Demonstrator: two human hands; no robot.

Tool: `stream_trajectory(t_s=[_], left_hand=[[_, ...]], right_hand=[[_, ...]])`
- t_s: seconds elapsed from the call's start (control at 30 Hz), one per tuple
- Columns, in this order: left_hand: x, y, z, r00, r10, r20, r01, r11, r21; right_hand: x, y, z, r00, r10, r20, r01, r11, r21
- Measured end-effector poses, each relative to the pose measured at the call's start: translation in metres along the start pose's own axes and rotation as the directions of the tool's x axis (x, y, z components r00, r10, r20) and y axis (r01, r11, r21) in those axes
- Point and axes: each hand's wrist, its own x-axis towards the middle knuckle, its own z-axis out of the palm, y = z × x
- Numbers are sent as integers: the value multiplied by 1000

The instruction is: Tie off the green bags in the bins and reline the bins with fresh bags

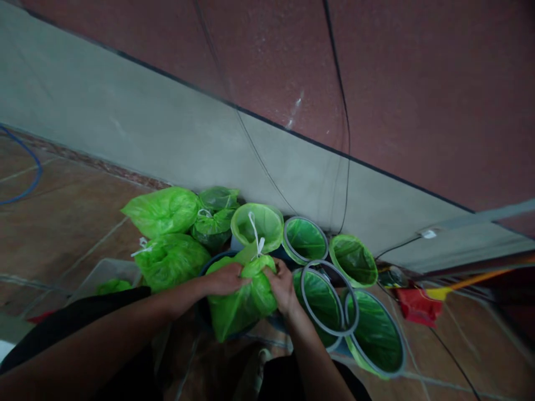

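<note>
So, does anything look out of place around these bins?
Yes: one grey ring looks askew, overlapping the openings of two lined bins instead of circling a single rim. The reddish wall also has a pale mark. The held green bag shows no obvious tear.

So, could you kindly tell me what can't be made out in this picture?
Held green bag, head view: its contents, veiled by the bunched plastic.
Dark bin beneath it, head view: inside mostly hidden by that bag.
Left hand, head view: fingers partly hidden by the bag.
Clear tub, head view: near side hidden by dark clothing.
Blue hose, head view: cut off by the left edge.
</note>
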Motion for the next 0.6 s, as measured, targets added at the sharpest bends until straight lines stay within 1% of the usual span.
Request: stream_trajectory(t_s=[0.03, 0.07, 0.1, 0.13, 0.17, 0.2, 0.23, 0.27, 0.33, 0.37, 0.43, 0.47, 0.53, 0.57, 0.6], left_hand=[[3, -1, -3, 999, -48, -5, 47, 998, -41], [5, -1, -6, 996, -85, 5, 85, 992, -94], [6, -1, -8, 993, -115, 22, 117, 981, -157], [7, 0, -10, 991, -129, 39, 134, 966, -220], [7, 1, -11, 991, -126, 50, 134, 955, -265], [6, 2, -12, 992, -116, 46, 125, 949, -289], [5, 3, -12, 994, -107, 30, 111, 949, -296], [5, 4, -12, 995, -103, 14, 102, 950, -294], [3, 7, -13, 994, -106, 10, 105, 953, -284], [3, 8, -14, 993, -112, 19, 113, 954, -278], [4, 12, -18, 993, -114, 25, 117, 968, -221], [5, 14, -21, 995, -102, 5, 102, 983, -151], [7, 18, -26, 994, -38, -102, 47, 995, 85], [8, 20, -28, 984, 11, -177, 29, 974, 224], [9, 20, -31, 965, 63, -254, 29, 939, 341]], right_hand=[[0, -4, -2, 992, -120, -27, 117, 990, -76], [-2, -8, -3, 971, -240, -17, 235, 961, -149], [-5, -12, -3, 937, -347, 41, 348, 913, -215], [-9, -15, -3, 894, -426, 143, 449, 851, -274], [-14, -18, -2, 847, -458, 269, 527, 786, -323], [-18, -19, 0, 810, -443, 383, 573, 736, -361], [-22, -18, 2, 794, -392, 464, 581, 713, -392], [-24, -16, 4, 800, -328, 503, 557, 719, -416], [-24, -7, 9, 838, -228, 495, 462, 778, -425], [-23, -2, 11, 854, -205, 479, 419, 817, -396], [-17, 7, 13, 868, -198, 456, 349, 895, -276], [-13, 11, 13, 877, -193, 441, 307, 930, -203], [-9, 14, 14, 912, -138, 386, 177, 982, -68], [-8, 13, 14, 934, -93, 346, 99, 995, 1], [-8, 11, 14, 951, -48, 306, 25, 997, 78]])
